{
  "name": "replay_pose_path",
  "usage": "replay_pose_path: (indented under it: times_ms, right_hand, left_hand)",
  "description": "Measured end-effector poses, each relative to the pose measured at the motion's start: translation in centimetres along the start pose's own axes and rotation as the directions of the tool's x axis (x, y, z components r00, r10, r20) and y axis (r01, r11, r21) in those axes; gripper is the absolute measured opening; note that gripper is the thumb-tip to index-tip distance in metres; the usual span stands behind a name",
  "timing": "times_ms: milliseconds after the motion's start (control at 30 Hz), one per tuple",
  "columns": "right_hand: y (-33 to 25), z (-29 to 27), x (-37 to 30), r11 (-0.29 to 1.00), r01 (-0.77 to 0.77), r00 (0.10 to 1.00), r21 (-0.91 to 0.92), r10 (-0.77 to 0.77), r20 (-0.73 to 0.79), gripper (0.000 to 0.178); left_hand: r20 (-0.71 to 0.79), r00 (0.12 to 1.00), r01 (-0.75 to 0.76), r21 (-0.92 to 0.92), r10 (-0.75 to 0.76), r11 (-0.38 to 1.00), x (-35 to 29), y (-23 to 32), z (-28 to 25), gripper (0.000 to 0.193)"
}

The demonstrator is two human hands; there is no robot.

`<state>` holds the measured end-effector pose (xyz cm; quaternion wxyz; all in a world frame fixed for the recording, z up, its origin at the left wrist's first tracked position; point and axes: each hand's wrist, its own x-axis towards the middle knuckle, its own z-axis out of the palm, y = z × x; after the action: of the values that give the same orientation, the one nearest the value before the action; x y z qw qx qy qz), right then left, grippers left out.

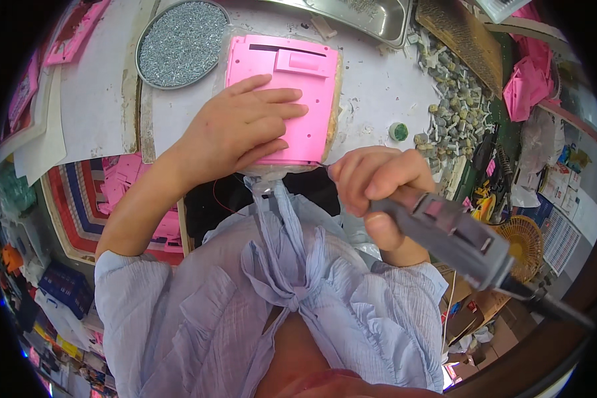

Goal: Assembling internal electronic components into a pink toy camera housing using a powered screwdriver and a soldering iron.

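A flat pink plastic panel [315, 103] with small holes and a raised rectangular part lies on a padded, plastic-wrapped block at the table's near edge. My left hand [249, 126] rests flat on it, fingers spread, pressing on its left half. In my right hand [385, 179] is a dark grey electric screwdriver [444, 225], with a cable leaving its back end. The tool lies almost level, its tip at the panel's lower right corner. Whether the tip sits in a screw there is too small to tell.
A round metal tray [139, 63] full of small screws stands at the back left, with a steel tray [395, 20] at the back. Several small metal parts [454, 99] are heaped on the right, near a green-topped pot [398, 131]. More pink panels [123, 176] fill a striped box on the left.
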<state>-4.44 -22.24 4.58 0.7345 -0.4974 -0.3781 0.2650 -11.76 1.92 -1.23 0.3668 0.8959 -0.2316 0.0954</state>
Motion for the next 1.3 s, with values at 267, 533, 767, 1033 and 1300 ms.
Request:
replay_pose_path:
  times_ms: [267,533,767,1033,1300]
  right_hand:
    - [1.0,-0.3,0.9,0.987,0.102,0.971,-0.122,-0.072,0.229,0.025]
    - [1.3,-0.3,4.4,0.986,0.152,0.97,-0.071,-0.135,0.2,0.023]
    - [1.2,-0.8,5.5,0.995,0.075,0.952,-0.065,-0.052,0.302,0.025]
    - [2.4,-1.5,7.5,0.985,0.104,0.991,-0.135,-0.091,0.098,0.022]
    - [1.0,-4.0,11.1,0.988,0.153,0.985,-0.027,-0.151,0.087,0.029]
  left_hand:
    - [-0.075,0.992,0.096,-0.027,-0.098,0.995,-0.4,0.3,1.1,0.02]
    - [-0.07,0.994,0.077,-0.049,-0.081,0.996,-0.4,-0.2,1.2,0.022]
    - [-0.056,0.994,0.089,-0.081,-0.094,0.993,-0.8,0.0,1.3,0.025]
    - [0.004,0.997,0.071,-0.037,-0.071,0.997,-0.7,-0.3,1.1,0.013]
    - [0.034,0.996,0.088,-0.098,-0.085,0.991,-0.9,-0.3,1.1,0.018]
